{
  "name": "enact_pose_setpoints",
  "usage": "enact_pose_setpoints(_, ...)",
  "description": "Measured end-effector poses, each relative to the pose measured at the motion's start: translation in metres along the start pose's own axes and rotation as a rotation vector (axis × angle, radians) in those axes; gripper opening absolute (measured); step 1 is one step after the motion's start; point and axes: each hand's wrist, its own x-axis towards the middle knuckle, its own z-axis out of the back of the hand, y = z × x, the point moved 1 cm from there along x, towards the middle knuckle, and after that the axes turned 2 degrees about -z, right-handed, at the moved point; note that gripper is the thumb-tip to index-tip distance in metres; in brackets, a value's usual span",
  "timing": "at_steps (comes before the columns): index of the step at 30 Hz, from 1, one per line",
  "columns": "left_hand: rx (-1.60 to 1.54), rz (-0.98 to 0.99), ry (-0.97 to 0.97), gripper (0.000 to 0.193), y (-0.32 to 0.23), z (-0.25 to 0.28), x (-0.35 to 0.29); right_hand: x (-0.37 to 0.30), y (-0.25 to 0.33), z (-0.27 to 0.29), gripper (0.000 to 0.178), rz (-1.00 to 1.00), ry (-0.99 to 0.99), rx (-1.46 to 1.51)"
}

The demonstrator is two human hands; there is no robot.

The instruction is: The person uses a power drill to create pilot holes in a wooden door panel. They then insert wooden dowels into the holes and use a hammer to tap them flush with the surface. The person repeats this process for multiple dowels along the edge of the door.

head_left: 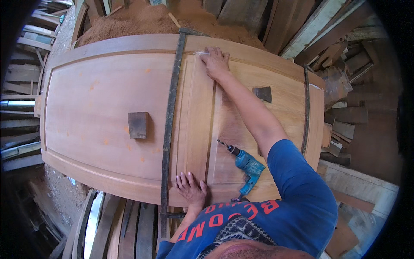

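A large light-brown wooden door (99,95) lies flat below me. My right hand (214,61) reaches to its far edge and presses a small pale piece, possibly sandpaper (202,53), onto the wood. My left hand (190,189) rests flat with fingers spread on the near edge, beside a long dark metal bar clamp (169,116) that crosses the door. A blue electric drill (246,166) lies on the door close to my right arm.
Two small dark wood blocks (138,124) (262,93) sit on the door. A second bar clamp (306,112) crosses its right end. Sawdust (138,19) is heaped beyond the far edge. Planks and offcuts are stacked all around (345,64).
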Motion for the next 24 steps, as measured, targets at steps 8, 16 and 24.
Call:
enact_pose_setpoints(8, 0.013, 0.002, -0.017, 0.067, 0.001, -0.008, -0.004, -0.001, 0.005, -0.007, 0.044, 0.003, -0.050, -0.079)
enact_pose_setpoints(16, -0.006, 0.014, 0.001, 0.069, 0.005, -0.007, -0.005, 0.000, 0.002, -0.005, 0.047, 0.051, -0.135, -0.224)
enact_pose_setpoints(24, 0.009, 0.016, -0.001, 0.068, 0.002, -0.003, -0.002, -0.044, -0.026, 0.018, 0.035, -0.102, -0.078, 0.064)
